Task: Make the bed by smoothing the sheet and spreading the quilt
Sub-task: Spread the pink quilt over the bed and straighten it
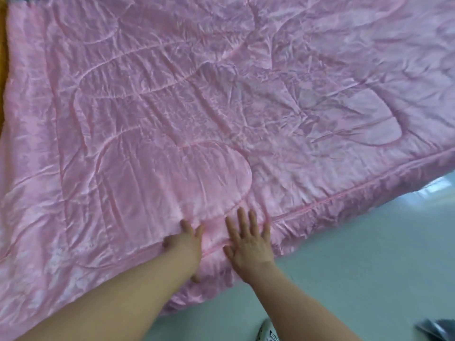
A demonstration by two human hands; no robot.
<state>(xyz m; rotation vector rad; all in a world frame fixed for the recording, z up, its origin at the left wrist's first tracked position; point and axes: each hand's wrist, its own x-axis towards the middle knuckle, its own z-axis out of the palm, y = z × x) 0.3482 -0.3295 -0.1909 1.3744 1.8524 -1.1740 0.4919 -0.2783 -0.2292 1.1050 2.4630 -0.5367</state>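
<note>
Pink quilt (pixel 221 107) is spread, creased, over the bed. Left hand (pixel 187 239) and right hand (pixel 248 242) are laid flat, nothing gripped, at the quilt's near edge. Glossy fabric could be dragged off toward the floor (pixel 357 254) if pressed outward too hard.

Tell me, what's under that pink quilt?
Only a yellow strip shows past the left edge of the pink quilt; everything else beneath is covered.

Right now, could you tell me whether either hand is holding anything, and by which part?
Nothing is held: the left hand and right hand lie flat on the quilt by its near edge.
</note>
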